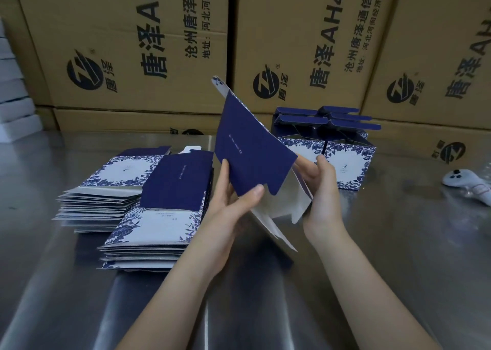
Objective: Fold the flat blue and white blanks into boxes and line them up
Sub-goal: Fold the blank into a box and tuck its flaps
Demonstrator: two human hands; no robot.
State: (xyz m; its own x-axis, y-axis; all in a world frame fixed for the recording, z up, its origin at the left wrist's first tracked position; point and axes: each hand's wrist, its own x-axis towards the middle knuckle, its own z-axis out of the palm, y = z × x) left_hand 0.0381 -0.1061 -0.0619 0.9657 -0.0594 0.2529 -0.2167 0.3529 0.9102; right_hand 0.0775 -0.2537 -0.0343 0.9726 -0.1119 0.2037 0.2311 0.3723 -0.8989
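Observation:
I hold one blue and white blank (pixel 249 147) up off the table, tilted, its dark blue panel facing me and its grey inner side spreading open below. My left hand (pixel 228 203) pinches its lower left edge, thumb on the blue panel. My right hand (pixel 321 190) grips its right side from behind, fingers curled round the edge. Two stacks of flat blanks (pixel 159 216) lie on the steel table (pixel 372 256) to the left. Several folded boxes (pixel 350 158) with open top flaps stand together at the back right.
Large brown cardboard cartons (pixel 148 44) form a wall along the table's far edge. A white handheld controller (pixel 467 185) lies at the right edge. White foam pieces (pixel 13 105) are piled at the far left.

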